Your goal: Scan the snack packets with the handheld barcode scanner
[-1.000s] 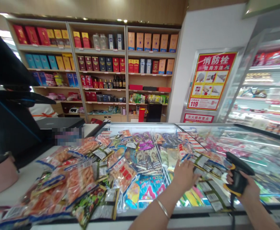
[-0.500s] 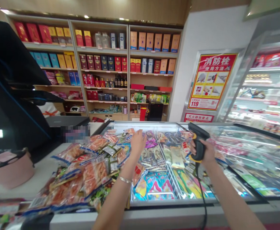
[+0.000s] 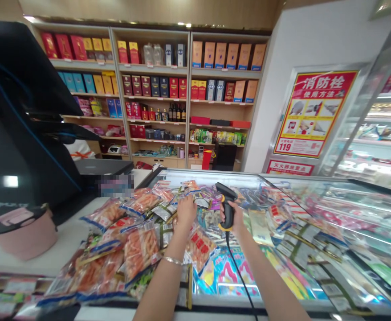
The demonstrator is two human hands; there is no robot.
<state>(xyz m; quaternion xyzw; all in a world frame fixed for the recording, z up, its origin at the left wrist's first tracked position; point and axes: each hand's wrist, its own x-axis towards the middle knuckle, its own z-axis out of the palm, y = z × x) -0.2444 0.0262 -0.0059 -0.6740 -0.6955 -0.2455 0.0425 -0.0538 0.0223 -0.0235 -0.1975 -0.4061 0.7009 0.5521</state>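
Note:
My right hand (image 3: 233, 215) is wrapped round the handle of a black and yellow barcode scanner (image 3: 228, 209). Its head points left, and its cable (image 3: 238, 267) runs down toward me. My left hand (image 3: 186, 210) lies over the pile, fingers stretched forward and no packet clearly gripped; the fingertips are partly hidden. Beside those fingers is a small dark and silver packet (image 3: 202, 201). Clear packs of orange-pink food (image 3: 140, 245) are heaped to the left, with green and silver packets (image 3: 164, 211) among them. One more orange-pink pack (image 3: 199, 247) lies below my left hand.
A glass-topped freezer (image 3: 230, 289) with colourful packets inside stretches ahead. Several green and silver packets (image 3: 297, 247) lie on its right side. Left are a pink bucket (image 3: 23, 234) and a black checkout machine (image 3: 22, 133). Shelves of boxes (image 3: 189, 73) stand behind.
My right hand has brought the scanner leftward, close to my left hand. My left hand has moved left and lower onto the pile. The view has turned slightly left.

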